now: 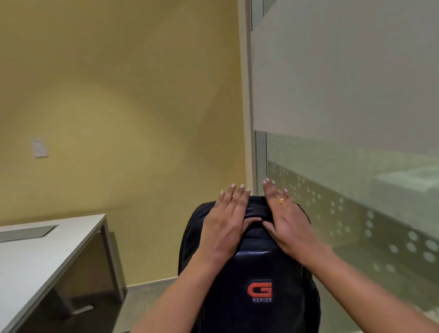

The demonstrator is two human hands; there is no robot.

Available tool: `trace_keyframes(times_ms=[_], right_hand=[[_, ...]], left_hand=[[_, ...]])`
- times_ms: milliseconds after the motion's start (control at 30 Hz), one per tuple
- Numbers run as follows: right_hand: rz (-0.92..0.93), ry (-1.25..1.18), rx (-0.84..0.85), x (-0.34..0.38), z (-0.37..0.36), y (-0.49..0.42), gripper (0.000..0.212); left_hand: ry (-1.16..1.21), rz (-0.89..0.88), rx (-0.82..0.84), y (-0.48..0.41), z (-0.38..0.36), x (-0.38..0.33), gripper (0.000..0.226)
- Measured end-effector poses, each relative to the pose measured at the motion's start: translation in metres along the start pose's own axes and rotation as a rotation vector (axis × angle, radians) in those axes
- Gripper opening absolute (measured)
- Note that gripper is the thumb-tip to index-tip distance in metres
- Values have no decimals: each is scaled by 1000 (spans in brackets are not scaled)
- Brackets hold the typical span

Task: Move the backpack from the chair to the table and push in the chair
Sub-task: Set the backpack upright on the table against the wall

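Both hands lie flat, fingers spread, on the smooth black rounded backpack (249, 281): left hand (227, 223), right hand (284, 219). The white flat table (37, 257) stands left, apart.

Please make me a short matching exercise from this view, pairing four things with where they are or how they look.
Column one:
1. black backpack with a red G logo
2. white rectangular table
3. gold ring
4. white wall switch plate

Column two:
A. on a finger of the right hand
B. on the yellow wall
C. under both flat hands
D. at the left, with a grey inset panel

Pairs: 1-C, 2-D, 3-A, 4-B.
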State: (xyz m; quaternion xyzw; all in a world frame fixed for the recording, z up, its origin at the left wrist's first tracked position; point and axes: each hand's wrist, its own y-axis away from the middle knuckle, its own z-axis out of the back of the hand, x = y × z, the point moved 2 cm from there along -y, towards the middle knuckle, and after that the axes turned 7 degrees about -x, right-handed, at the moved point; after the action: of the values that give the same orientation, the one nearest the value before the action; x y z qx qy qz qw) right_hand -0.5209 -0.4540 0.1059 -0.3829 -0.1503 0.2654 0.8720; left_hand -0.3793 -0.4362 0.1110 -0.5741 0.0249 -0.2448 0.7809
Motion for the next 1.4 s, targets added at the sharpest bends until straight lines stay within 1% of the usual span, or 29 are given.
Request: trace_keyframes(times_ms=[100,200,267,333,433,533,633,700,800,900,1133,1300,1400], right_hand=[[84,33,-16,-18,-32,-32,75],[176,42,-17,-35,-68,-69,76],[253,43,-18,-48,-93,-94,74],[325,13,9,-62,-120,-119,68],[383,-113,88,-88,-159,-157,61],[504,-258,160,-108,-190,-198,66],[602,-376,147,-119,-220,-232,66],[662,-430,108,-121,-244,-251,64],[713,-440,28,-119,-288,-277,64],[692,-419,-27,-114,-336,-306,67],[733,-422,-173,-76,-444,-388,71],[771,-484,-200,-33,-504,-452,69],[801,-522,-198,-3,-534,-489,68]], left_hand=[[-102,35,43,-5,-32,31,63],[-119,118,78,-7,-68,63,67],[-129,155,94,-7,-93,84,66],[-141,172,98,-9,-119,103,60],[-146,204,119,-16,-158,130,49],[-160,233,146,-26,-191,157,44],[-213,269,150,-30,-218,184,44],[-252,285,161,-29,-233,204,46],[-333,303,187,-23,-254,234,50],[-421,319,216,-15,-277,271,53],[-558,400,276,6,-312,384,61],[-629,436,306,16,-321,474,60],[-615,526,309,21,-319,522,57]])
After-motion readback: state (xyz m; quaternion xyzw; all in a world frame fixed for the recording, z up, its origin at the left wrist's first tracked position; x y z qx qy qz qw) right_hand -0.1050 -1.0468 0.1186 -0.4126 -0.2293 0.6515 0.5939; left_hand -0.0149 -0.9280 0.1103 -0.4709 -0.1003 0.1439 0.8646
